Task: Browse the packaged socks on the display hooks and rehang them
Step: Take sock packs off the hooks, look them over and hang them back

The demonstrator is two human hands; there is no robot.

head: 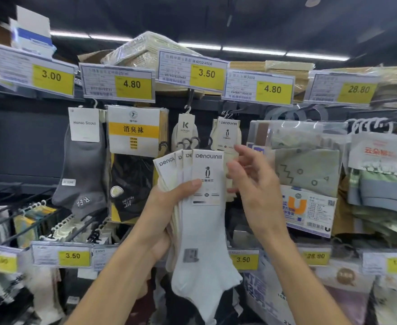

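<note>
Four fanned penguin-label sock packs, two hands, and five top-row yellow price tags.

The left hand grips a fanned bunch of white sock packs, thumb pressed on the front card with its penguin logo. The right hand hovers just right of the bunch, fingers half curled. Behind, more penguin socks hang on a hook under a 4.80 tag.
</note>
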